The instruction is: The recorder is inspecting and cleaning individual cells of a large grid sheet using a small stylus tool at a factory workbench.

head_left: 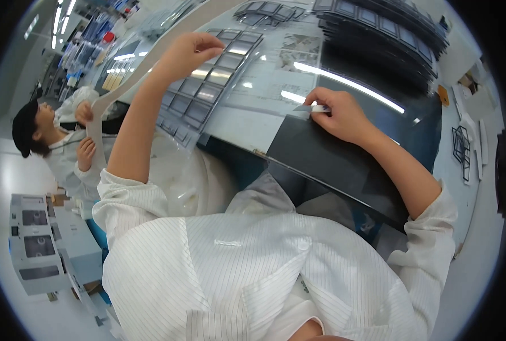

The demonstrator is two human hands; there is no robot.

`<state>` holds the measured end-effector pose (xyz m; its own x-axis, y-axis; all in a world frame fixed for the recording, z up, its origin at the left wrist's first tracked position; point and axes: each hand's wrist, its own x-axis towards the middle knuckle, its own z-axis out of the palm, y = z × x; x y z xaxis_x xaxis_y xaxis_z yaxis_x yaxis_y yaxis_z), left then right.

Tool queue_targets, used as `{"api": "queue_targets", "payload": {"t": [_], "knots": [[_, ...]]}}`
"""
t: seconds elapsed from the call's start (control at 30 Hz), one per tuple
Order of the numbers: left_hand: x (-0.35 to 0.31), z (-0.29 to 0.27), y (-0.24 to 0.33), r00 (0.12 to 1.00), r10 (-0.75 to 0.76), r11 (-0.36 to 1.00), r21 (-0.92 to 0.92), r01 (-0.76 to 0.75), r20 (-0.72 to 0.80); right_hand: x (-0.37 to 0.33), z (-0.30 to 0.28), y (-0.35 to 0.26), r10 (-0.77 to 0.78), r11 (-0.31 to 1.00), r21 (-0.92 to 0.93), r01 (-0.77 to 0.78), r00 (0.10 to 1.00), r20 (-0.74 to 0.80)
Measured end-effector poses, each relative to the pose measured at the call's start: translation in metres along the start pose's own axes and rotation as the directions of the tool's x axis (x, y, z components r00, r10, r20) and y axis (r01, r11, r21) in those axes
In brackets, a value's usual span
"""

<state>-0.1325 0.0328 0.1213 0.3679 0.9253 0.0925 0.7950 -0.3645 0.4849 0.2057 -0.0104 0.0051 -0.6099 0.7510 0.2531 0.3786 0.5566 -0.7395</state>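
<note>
Where the left hand (187, 57) is: I see it above the grey panels, thumb and fingers bent close with a small gap; I can't tell if they pinch anything.
Grey panels (180, 104): I think a soft touch by the edges would keep these shiny faces clean. They sit under the left hand and spread to its near side, well left of the right hand.
Small white tool (319, 108): I'd want a light, steady grip, with its thin tip kept off bare skin. It pokes out left from the right hand's fingers.
Right hand (345, 116): its thumb and fingers are closed around the tool.
Black sheet (321, 153): just below that hand, at the table's near edge.
</note>
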Motion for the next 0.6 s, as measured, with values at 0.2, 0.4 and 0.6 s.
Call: {"api": "queue_targets", "payload": {"t": [0.2,0.4,0.6], "knots": [[-0.086,0.02,0.009,0.994,-0.07,0.996,0.052,0.074,-0.08,-0.002,0.002,-0.008,0.029,0.999,-0.024,-0.03,0.999,-0.039],[-0.138,0.047,0.012,0.986,-0.026,0.962,0.263,0.07,-0.168,-0.003,0.007,-0.011,0.036,0.992,-0.12,-0.043,0.997,-0.061],[-0.148,0.063,0.019,0.966,0.062,0.894,0.445,0.057,-0.25,-0.002,0.008,-0.011,0.068,0.989,-0.129,-0.075,0.996,-0.052]]}}
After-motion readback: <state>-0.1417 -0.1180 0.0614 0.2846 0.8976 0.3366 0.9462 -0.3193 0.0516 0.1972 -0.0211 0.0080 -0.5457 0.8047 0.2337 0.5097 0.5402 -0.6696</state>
